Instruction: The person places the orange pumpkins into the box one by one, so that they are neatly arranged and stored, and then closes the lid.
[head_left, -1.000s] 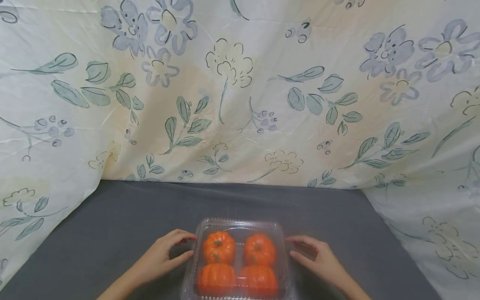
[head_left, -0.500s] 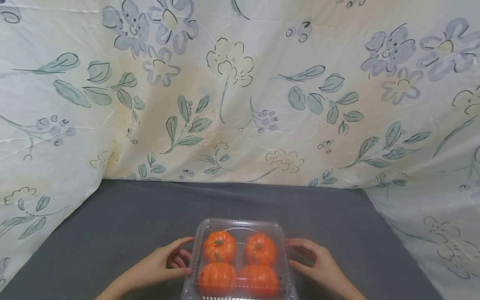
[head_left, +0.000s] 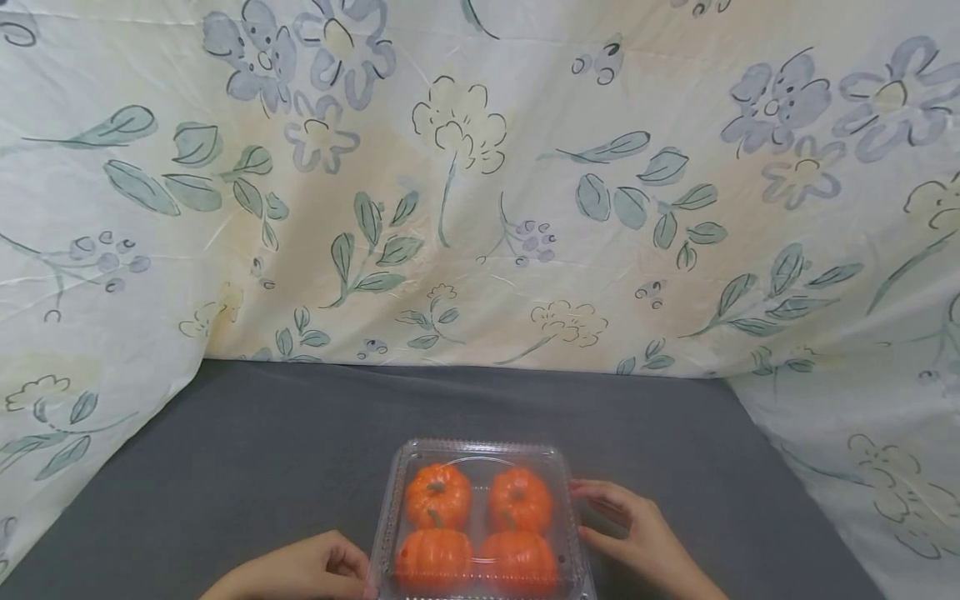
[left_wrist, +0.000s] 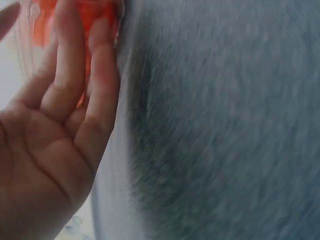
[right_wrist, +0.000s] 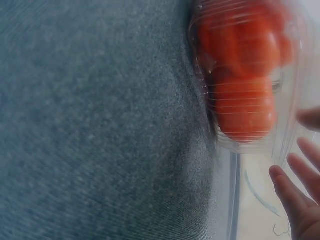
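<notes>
A clear plastic clamshell container point(head_left: 480, 583) with a ridged rim sits at the front middle in the head view. Inside lie several small orange pumpkins point(head_left: 438, 497), two toward the back and the others in front. My left hand point(head_left: 311, 567) is at the container's near left corner, thumb and fingertips right at the rim. In the left wrist view its fingers point(left_wrist: 68, 65) extend loosely toward the container's side. My right hand point(head_left: 636, 527) is at the right side, fingertips at the rim and thumb apart below. The right wrist view shows those fingers point(right_wrist: 287, 192) spread beside the clear wall.
A dark grey cloth point(head_left: 300, 433) covers the table under the container. Floral fabric point(head_left: 480, 208) hangs at the back and along both sides, meeting the grey surface at its far edge.
My left hand has slid from the container's left side down toward its near left corner. My right hand and the container have barely moved; the lid stays shut.
</notes>
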